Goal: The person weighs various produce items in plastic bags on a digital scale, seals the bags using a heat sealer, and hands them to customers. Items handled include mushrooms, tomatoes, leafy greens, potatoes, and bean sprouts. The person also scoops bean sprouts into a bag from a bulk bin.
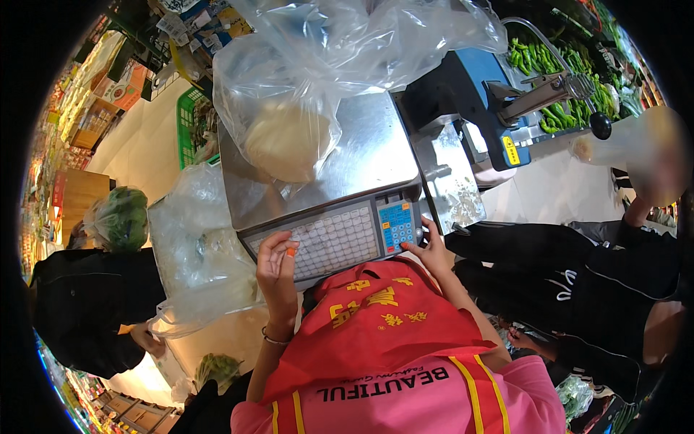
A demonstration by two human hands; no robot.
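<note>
A clear plastic bag [233, 108] with a large pale produce item [293, 144] in it rests on the steel pan [368, 146] of a weighing scale. My left hand [277, 259] hovers at the left part of the white key panel [336, 244], fingers loosely bent, holding nothing visible. At the scale's front right corner is my right hand [432, 252]. Its thumb is at the lower edge of the blue keypad [398, 228], and its fingers lie along the scale's side. Whether the thumb presses a key cannot be told.
To the right stands a blue bag-sealing device [482, 92] with a lever. Filled plastic bags [209, 255] lie at left. People in black stand on both sides; the left one's hand [147, 339] is beside a bag. Green peppers [564, 108] and a green basket [187, 130] are farther off.
</note>
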